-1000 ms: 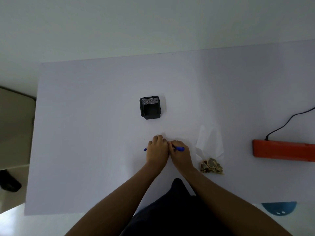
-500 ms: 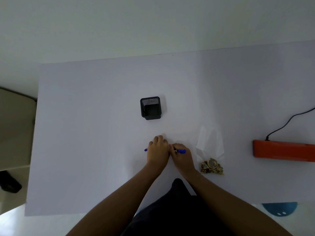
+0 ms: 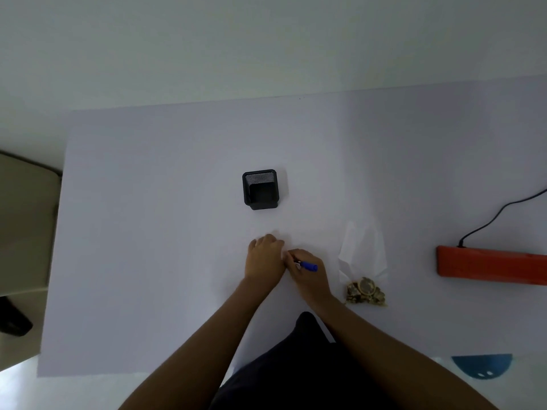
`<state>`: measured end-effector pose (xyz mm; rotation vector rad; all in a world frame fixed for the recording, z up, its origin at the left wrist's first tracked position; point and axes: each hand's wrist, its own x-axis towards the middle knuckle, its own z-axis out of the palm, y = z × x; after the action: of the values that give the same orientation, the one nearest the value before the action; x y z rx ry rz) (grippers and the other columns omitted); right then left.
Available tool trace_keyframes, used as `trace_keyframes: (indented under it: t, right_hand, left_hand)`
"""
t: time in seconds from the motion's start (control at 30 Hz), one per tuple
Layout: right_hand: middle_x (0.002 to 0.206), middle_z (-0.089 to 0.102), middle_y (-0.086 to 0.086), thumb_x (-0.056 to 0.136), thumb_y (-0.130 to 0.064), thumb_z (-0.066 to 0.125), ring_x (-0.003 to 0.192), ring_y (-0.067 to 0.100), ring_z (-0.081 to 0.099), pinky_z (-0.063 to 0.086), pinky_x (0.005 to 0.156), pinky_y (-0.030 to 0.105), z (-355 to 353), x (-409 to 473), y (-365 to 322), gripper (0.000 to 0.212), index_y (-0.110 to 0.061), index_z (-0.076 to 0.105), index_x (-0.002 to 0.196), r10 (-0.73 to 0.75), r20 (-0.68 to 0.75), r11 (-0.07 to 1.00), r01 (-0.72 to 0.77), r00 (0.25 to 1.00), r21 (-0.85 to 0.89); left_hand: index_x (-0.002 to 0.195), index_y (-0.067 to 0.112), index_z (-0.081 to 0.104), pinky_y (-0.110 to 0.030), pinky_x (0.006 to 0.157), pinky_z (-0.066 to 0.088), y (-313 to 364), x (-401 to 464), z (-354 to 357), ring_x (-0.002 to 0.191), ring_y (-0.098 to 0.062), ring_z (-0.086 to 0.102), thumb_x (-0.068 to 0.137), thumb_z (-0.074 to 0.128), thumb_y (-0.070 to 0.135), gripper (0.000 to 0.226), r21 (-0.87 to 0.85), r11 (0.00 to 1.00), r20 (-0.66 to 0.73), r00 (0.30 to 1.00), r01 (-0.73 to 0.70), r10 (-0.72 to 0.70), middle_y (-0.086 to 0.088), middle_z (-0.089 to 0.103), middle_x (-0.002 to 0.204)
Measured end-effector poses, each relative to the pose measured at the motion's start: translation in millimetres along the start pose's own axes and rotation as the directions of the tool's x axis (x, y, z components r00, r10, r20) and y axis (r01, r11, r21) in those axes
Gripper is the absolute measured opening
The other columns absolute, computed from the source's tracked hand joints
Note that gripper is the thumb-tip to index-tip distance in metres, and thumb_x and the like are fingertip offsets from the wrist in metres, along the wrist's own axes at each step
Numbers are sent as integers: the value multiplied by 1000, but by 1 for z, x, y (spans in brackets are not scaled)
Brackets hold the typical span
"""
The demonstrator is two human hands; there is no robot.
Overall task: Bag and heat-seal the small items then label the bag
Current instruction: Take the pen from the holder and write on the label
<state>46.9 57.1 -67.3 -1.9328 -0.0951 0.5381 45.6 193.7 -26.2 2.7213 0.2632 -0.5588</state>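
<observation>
1. The right hand (image 3: 307,275) grips a blue pen (image 3: 307,266); the left hand (image 3: 265,258) lies curled, touching it, its grasp hidden.
2. The clear bag (image 3: 362,261) with small items (image 3: 365,291) lies just right of the right hand.
3. The black holder (image 3: 260,189) stands beyond both hands.
4. The orange sealer (image 3: 491,264) lies far right.

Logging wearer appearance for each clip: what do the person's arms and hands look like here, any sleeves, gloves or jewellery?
Both forearms are bare up to the frame's lower edge, with no sleeves in view. The left hand and the right hand wear no gloves, and no rings, watch or bracelets show. Dark clothing covers the lap between the arms.
</observation>
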Motion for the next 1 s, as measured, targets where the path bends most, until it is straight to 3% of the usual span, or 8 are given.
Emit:
trace_keyframes:
  t: [0.13, 0.27, 0.43, 0.5, 0.63, 0.73, 0.87, 1.0]
  right_hand:
    - [76, 69, -3, 99, -23, 61, 73, 14, 66, 56, 72, 33, 0, 0, -11, 20, -15, 71, 84, -3, 14, 999, 3, 1000, 40]
    - [72, 63, -12, 99, -20, 62, 69, 8, 63, 53, 68, 26, 0, 2, -17, 19, -19, 68, 80, -79, 4, 997, 79, 997, -25]
    - [76, 66, -5, 96, -16, 65, 72, 9, 64, 56, 69, 32, -8, 9, -34, 13, -13, 71, 84, -189, 62, 979, 193, 980, -72]
    - [82, 70, -3, 95, -17, 66, 77, 9, 67, 57, 74, 27, -13, 12, -53, 10, -13, 74, 90, -191, 84, 981, 194, 978, -21]
    - [71, 73, -2, 99, -34, 58, 64, 8, 67, 54, 64, 20, -24, 14, -115, 33, -11, 76, 84, -96, -12, 981, 96, 995, 167]
    - [64, 70, -9, 98, -35, 52, 61, 7, 65, 52, 62, 17, -33, 14, -166, 32, -24, 74, 78, -66, -136, 962, 100, 988, 256]
    - [65, 69, 7, 95, -40, 51, 57, 8, 60, 52, 60, 22, -46, 10, -218, 37, -20, 73, 72, -141, -178, 926, 194, 974, 325]
    - [60, 67, -1, 98, -37, 55, 55, 5, 59, 49, 58, 16, -53, 4, -248, 40, -13, 73, 71, -188, -189, 905, 244, 964, 347]
  left_hand:
    - [135, 19, 53, -39, 105, 40, -23, -17, -13, 125, -24, 48, 88, 69, 31, 51, -12, 992, -21, 992, 128, -128, -6, 53, 135]
    - [138, 16, 41, -40, 92, 54, -34, -25, -8, 108, -29, 61, 89, 71, 34, 61, -226, 917, 85, 944, 329, -317, -13, 50, 129]
    - [106, 9, 60, -35, 83, 56, -41, -26, -4, 87, -24, 66, 96, 61, 17, 13, -393, 818, 95, 904, 419, -417, -14, 67, 107]
    - [88, 10, 65, -33, 80, 60, -36, -27, -12, 74, -18, 69, 95, 64, 12, 7, -589, 679, 122, 879, 438, -461, -12, 72, 91]
    - [94, 4, 69, -32, 79, 62, -19, -37, -64, 82, -22, 75, 95, 60, 6, 10, -942, 180, 182, 881, 284, -437, -11, 76, 87]
    - [105, 2, 68, -29, 80, 60, -5, -50, -112, 88, -24, 75, 96, 59, 8, 15, -990, -57, 143, 913, 132, -382, -14, 76, 94]
    - [108, 2, 68, -25, 76, 59, 8, -68, -153, 84, -22, 74, 95, 58, 9, 18, -987, -161, 76, 932, 19, -355, -14, 76, 92]
    - [107, 2, 69, -26, 76, 59, 16, -82, -183, 80, -21, 73, 94, 60, 11, 19, -985, -165, 3, 934, -59, -356, -13, 76, 89]
